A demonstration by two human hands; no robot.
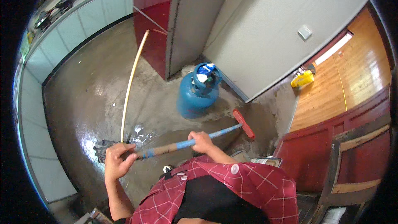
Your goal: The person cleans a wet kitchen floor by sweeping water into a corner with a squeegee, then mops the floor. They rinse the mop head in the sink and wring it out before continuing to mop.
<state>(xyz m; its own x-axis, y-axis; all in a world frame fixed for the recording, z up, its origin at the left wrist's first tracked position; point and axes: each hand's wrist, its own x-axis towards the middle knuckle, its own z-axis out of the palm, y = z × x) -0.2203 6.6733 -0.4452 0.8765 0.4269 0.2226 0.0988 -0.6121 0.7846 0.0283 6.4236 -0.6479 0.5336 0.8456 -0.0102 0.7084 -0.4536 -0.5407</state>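
A long blue-and-brown pole (166,148) crosses in front of me; it belongs to a floor tool whose red bar-shaped head (244,123) is down on the floor at the right. Whether that head is a brush or a squeegee I cannot tell. My right hand (202,142) is closed around the middle of the pole. At its left end, my left hand (118,161) grips it with thumb and fingers. Just beyond the left hand, a mop's dark head (101,146) lies on the wet floor, its pale handle (133,71) reaching away toward the red fridge.
A blue gas cylinder (198,91) stands on the wet concrete floor (83,87), near the dark red fridge (151,45). Pale cabinets (62,37) curve along the left. To the right are a doorway with a wooden floor (331,91), a yellow container (302,79) and red wooden panels (306,157).
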